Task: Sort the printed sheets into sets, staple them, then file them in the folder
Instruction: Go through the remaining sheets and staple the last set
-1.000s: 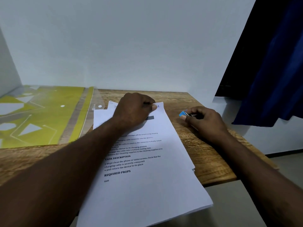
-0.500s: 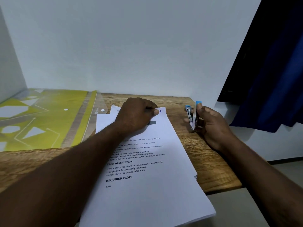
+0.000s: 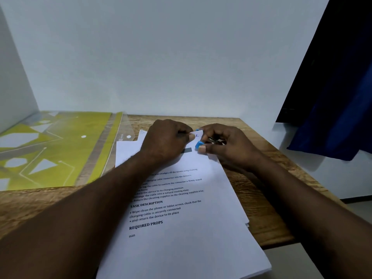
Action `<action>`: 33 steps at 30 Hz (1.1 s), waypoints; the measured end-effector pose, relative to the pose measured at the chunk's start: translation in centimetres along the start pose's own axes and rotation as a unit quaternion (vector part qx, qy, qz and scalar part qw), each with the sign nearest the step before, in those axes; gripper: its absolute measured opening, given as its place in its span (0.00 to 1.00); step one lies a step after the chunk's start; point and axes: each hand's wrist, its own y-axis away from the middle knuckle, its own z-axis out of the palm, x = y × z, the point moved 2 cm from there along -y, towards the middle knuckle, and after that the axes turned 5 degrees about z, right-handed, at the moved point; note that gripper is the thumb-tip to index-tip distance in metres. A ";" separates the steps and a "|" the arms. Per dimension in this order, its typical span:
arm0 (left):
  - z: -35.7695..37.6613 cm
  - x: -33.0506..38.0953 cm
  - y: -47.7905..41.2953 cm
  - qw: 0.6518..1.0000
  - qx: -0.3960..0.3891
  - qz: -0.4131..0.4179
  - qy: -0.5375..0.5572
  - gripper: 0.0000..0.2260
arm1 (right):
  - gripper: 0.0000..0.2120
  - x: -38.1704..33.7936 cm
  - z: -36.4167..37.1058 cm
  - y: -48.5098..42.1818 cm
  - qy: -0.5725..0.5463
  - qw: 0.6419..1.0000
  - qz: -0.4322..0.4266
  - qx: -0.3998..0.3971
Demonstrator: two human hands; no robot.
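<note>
From the head camera, a stack of printed sheets [image 3: 181,218] lies lengthwise on a wooden table [image 3: 261,208], its near end hanging over the table's front edge. The top page shows the headings "TASK DESCRIPTION" and "REQUIRED PROPS". A few lower sheets stick out to the left at the far end. The left hand [image 3: 167,141] rests on the far part of the stack with its fingers curled, and thumb and forefinger pinch the top right corner of the sheets, where a handwritten "1" shows. The right hand [image 3: 225,147] is just beside it, nearly touching, with its fingers wrapped round a small stapler [image 3: 213,140] that has a metal body and blue ends. One blue end shows above the marked corner and the other below it, under the right thumb, so the corner seems to sit in the stapler's mouth. The hands hide most of it, so I cannot tell whether it is pressed down. A yellow-green folder [image 3: 50,150] with pale shapes and a clear flap lies flat on the left of the table, and its right edge is just beside the far left corner of the sheets. A white wall [image 3: 181,57] stands behind the table, and a dark blue curtain [image 3: 332,97] hangs at the right.
</note>
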 end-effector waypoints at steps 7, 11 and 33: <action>-0.1 -0.3 -0.3 1.000 0.004 -0.005 -0.004 0.04 | 0.14 0.6 0.4 0.1 0.010 0.999 -0.027 0.035; -0.2 -0.2 -0.3 1.000 0.004 0.000 -0.007 0.04 | 0.16 0.9 0.1 -0.3 0.005 0.997 -0.040 0.058; -0.1 -0.5 0.0 0.998 0.025 -0.046 0.019 0.04 | 0.25 0.9 0.1 -0.2 0.080 0.993 -0.061 0.060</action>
